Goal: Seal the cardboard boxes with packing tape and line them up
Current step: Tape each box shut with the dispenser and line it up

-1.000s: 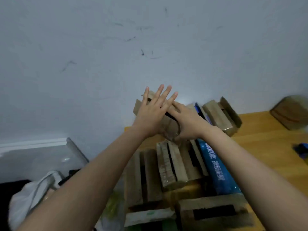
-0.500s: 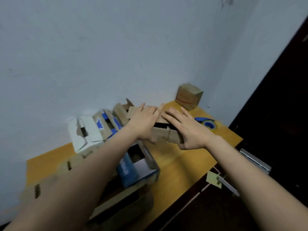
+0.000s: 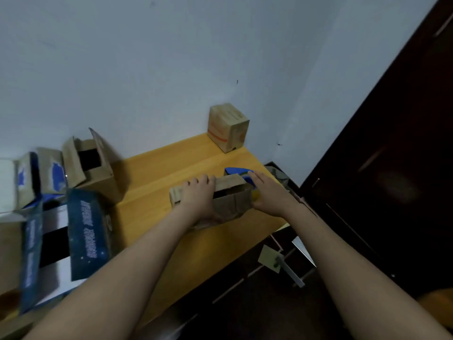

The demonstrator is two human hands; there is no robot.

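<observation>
A small brown cardboard box (image 3: 232, 204) lies on the yellow wooden table (image 3: 157, 175) near its right front edge, its top flaps partly apart with a dark gap showing. My left hand (image 3: 196, 200) lies on the box's left half, fingers curled over its far edge. My right hand (image 3: 268, 195) presses flat against the box's right end with straight fingers. A blue tape dispenser (image 3: 235, 171) sits just behind the box, partly hidden by my right hand. A closed cardboard box (image 3: 228, 127) stands in the far corner by the wall.
Several open boxes crowd the table's left side: a brown one (image 3: 90, 165) with raised flaps, a dark blue printed one (image 3: 83, 231), and blue-and-white ones (image 3: 27, 177). A dark cabinet (image 3: 392, 168) rises on the right. The floor below the table edge is dark.
The view swung right from the pile of open boxes. Both hands carried the small box rightward and lower, down onto the table in front of the tape dispenser.
</observation>
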